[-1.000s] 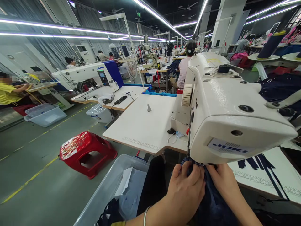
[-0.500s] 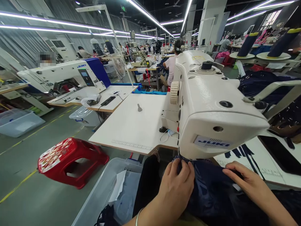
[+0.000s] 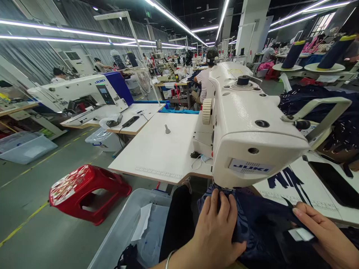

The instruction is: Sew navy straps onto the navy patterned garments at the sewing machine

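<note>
Head view: navy fabric piece (image 3: 260,215) between the hands, its gathered end at the underside of the JUKI sewing machine (image 3: 252,119).
Stitching: apparently partway; one edge is at the machine, while the stretch by the right hand lies clear of it. Sewn and unsewn lengths cannot be told apart.
Fabric direction: gathered end points away from the person; long axis unclear amid folds, the visible spread running left hand to right.
Left hand (image 3: 217,229): fingers laid on the cloth, thumb spread.
Right hand (image 3: 328,231): pinching the fabric's edge, just beside a white label (image 3: 300,234).
</note>
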A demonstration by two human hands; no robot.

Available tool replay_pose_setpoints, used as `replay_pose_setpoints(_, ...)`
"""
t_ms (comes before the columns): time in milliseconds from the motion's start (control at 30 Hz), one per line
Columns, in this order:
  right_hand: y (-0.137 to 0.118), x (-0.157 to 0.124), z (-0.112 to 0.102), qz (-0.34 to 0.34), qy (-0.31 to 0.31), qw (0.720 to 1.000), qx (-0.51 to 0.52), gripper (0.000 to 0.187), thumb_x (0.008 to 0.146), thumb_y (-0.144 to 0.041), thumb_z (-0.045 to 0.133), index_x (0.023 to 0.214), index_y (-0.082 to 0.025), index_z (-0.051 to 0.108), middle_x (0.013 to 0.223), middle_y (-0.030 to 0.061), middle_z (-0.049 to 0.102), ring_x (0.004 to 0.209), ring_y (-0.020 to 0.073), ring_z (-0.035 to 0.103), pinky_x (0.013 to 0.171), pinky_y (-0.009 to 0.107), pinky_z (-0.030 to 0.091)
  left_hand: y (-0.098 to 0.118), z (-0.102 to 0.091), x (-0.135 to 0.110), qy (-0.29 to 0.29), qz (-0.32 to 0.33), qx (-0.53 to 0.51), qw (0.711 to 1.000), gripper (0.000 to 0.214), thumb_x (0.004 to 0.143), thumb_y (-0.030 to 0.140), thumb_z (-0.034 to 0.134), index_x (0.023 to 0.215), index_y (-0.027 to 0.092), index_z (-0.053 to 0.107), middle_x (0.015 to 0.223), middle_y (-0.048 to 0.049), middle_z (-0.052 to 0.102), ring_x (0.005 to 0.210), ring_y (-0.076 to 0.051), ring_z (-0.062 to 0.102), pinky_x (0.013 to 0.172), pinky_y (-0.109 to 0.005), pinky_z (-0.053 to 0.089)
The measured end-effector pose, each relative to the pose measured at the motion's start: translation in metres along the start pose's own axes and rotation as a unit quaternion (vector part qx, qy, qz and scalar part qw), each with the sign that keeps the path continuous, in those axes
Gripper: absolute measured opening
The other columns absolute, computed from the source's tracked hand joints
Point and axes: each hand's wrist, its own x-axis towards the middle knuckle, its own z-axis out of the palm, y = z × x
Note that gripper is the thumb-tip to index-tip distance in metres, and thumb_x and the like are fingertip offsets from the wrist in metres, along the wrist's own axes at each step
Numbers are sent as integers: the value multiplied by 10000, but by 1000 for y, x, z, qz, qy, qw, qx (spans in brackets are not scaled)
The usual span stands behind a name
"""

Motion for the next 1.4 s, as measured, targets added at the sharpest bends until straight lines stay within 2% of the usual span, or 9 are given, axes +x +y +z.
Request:
replay_pose_setpoints(67,-1,-3,10,88,-51,988,115,408,616,-533,812,777,-249,566,537,-66,428,479,99,417,453,206,380,-4,-6,-3,-28,10,-13,999,786,860,628,473,1458,132,356,1389,-114,504,1290,-338,413,1039,-420,352)
replay_pose_setpoints(167,-11,-11,30,87,-59,978,180,504,647,-478,823,1044,-285,579,501,-86,408,476,87,392,468,172,342,-18,-5,-11,-2,-5,-16,1000,650,861,474,524,1402,123,436,1361,-130,522,1264,-310,443,1034,-412,374)
replay_pose_setpoints(333,-22,-18,81,12,-132,980,149,391,728,-507,752,970,-247,590,558,-83,400,468,74,384,436,169,342,-50,16,-24,118,-132,76,981,373,858,71,414,1176,84,609,1238,-173,582,1163,-284,520,961,-410,425)
replay_pose_setpoints(500,-7,-9,118,-156,-135,977,-52,314,828,-492,641,1002,-243,562,784,-3,547,723,165,564,652,281,524,-51,19,-19,120,109,86,983,400,975,121,344,1322,150,542,1422,-71,479,1300,-196,420,1074,-325,326)
replay_pose_setpoints(667,-7,-9,109,-237,-108,950,-172,271,900,-479,536,1046,-254,571,953,56,623,841,204,618,583,254,511,-45,14,-13,63,125,61,988,380,1007,198,367,1359,219,509,1470,-2,438,1308,-160,413,1065,-317,323)
replay_pose_setpoints(833,-9,-9,96,-260,-143,936,-192,304,923,-468,509,1157,-295,599,1129,48,660,1052,217,632,752,241,554,-46,17,-13,55,106,16,993,348,997,196,385,1290,251,564,1489,21,419,1372,-173,337,1071,-344,291)
replay_pose_setpoints(1000,-6,1,99,-268,-153,928,-210,300,922,-485,507,1103,-278,625,1040,61,658,982,220,648,683,244,572,-39,23,-15,79,73,23,994,321,964,190,451,1246,251,593,1500,5,404,1400,-196,299,1092,-377,229)
replay_pose_setpoints(1200,-11,16,104,-333,-181,893,-242,363,959,-445,449,1253,-290,597,1265,94,568,1233,268,517,1011,389,475,-34,23,-19,62,60,35,996,451,972,166,412,1417,235,446,1523,-52,360,1409,-232,290,1116,-415,135)
replay_pose_setpoints(1400,-15,19,101,-340,-238,866,-280,400,985,-417,397,1293,-252,592,1264,124,577,1258,298,496,1041,448,442,-34,20,-20,79,57,50,994,440,975,164,396,1405,222,470,1495,-82,405,1396,-235,320,1122,-409,120)
